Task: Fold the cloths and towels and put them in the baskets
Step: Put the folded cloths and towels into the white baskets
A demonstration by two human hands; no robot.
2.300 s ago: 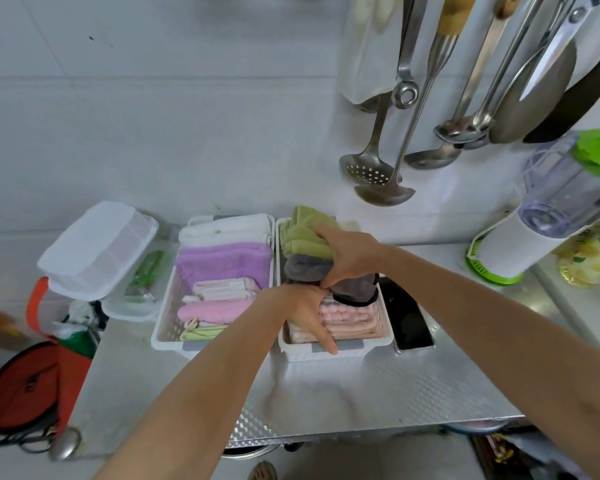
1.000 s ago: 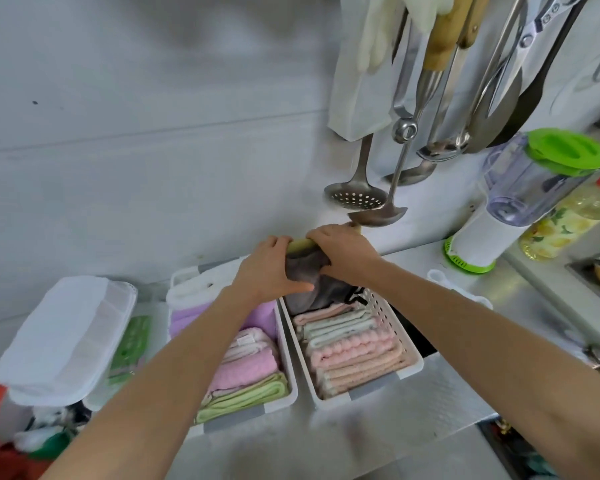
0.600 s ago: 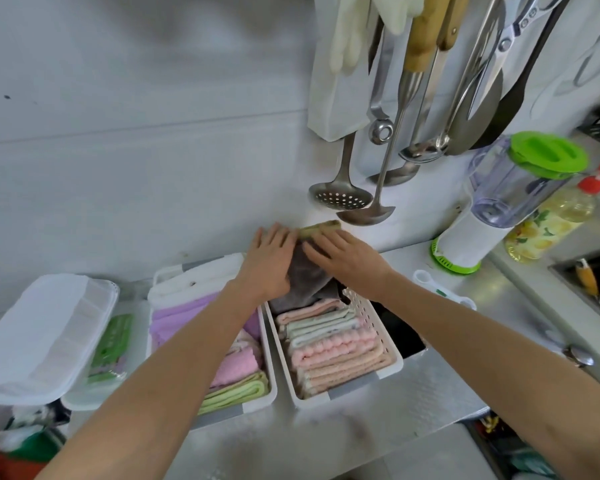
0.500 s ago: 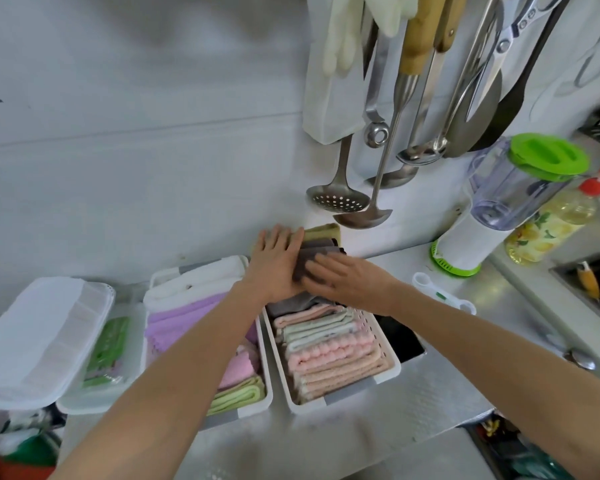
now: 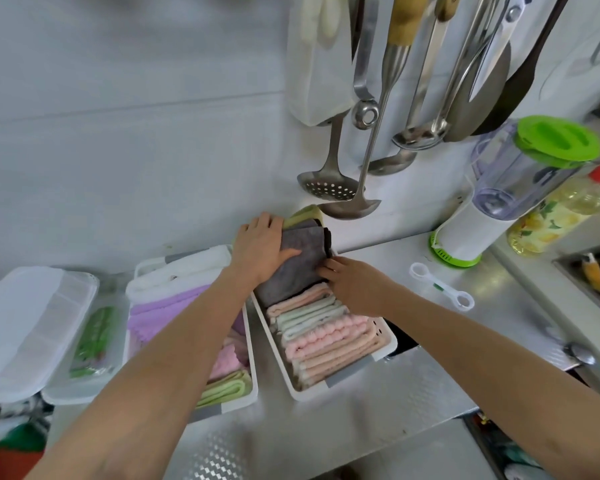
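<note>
Grey towel [image 5: 300,268] soft, light, compressible; pressed at far end of right basket [image 5: 390,346] under flat left hand [image 5: 262,252]; right hand [image 5: 352,282] fingertips tucking edge; best gripped along folds.

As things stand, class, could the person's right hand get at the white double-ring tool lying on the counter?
Probably yes. The right hand rests at the right basket's far end, against the grey towel. The white double-ring tool lies on bare steel counter to its right, with nothing between them.
</note>
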